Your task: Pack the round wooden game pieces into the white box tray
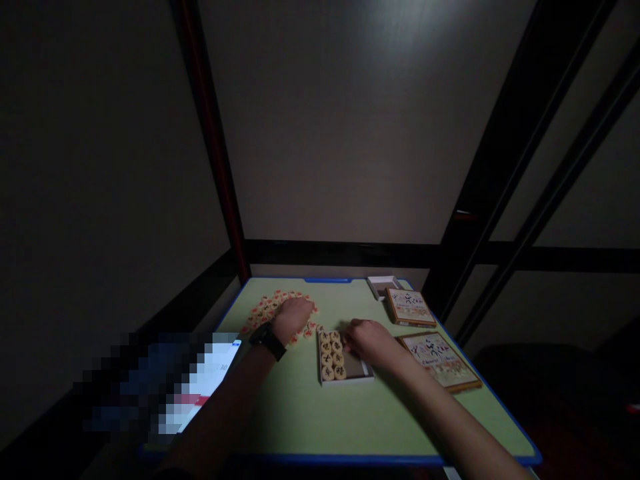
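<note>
A heap of round chess pieces with red and dark markings (pixel 267 305) lies at the left of the green table. My left hand (pixel 294 316), with a black watch on its wrist, reaches onto the heap's right side; its fingertips are hidden. Right of it sits a shallow white box (pixel 357 368) with several pieces with black characters (pixel 333 357) in two columns on its left side. Over the box's upper right part is my right hand (pixel 367 339), fingers curled together; what they hold, if anything, is too small to make out.
Two Chinese chess boxes (pixel 411 307) lie at the right, one behind the other. An open white tray (pixel 383 287) stands at the back right. The green table (pixel 310 427) has a blue edge. A lit screen (pixel 213 373) is beyond its left edge.
</note>
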`<state>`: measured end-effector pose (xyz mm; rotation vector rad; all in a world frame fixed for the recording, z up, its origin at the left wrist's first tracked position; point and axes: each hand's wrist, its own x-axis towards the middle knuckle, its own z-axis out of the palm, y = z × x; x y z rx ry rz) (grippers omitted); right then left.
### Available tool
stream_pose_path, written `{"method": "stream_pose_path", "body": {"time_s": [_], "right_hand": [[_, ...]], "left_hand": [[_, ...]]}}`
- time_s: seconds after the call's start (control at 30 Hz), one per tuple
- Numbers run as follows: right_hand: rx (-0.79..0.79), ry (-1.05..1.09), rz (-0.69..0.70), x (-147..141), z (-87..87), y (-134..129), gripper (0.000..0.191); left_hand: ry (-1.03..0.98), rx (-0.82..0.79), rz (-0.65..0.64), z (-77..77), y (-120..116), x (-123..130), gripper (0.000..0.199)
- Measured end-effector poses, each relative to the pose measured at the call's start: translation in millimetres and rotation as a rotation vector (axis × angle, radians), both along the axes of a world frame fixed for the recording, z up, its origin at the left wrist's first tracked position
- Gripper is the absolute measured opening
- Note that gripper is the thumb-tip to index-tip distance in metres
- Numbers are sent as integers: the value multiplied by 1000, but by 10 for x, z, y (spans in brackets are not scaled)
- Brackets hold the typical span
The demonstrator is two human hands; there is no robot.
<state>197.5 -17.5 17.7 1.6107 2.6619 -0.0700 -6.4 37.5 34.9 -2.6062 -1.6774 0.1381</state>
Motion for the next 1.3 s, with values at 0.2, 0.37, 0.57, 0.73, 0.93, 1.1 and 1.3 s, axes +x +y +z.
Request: {"method": "stream_pose_path", "body": {"time_s": [0.2, 0.37, 0.57, 0.73, 0.93, 1.1, 1.3], "right_hand": [[-8, 52, 26, 57, -33, 23, 14], [50, 91, 17, 63, -85, 33, 16], [67, 95, 14, 65, -106, 40, 15], [84, 119, 4, 85, -120, 54, 16], [37, 168, -3, 105, -115, 73, 14], [85, 425, 36, 168, -41, 59, 30], [135, 571, 312, 181, -86, 42, 37]], "left_hand": [[-42, 29, -38, -60, -1, -47, 35], [-129, 83, -49, -54, -50, -86, 30], [-474, 56, -41, -240, -172, 30, 13], [-773, -15, -99, -424, -239, 172, 13], [-898, 2, -143, -480, -241, 211, 10], [-1191, -229, -104, -548, -199, 240, 14], [-1398, -555, -121, -620, -144, 220, 45]]}}
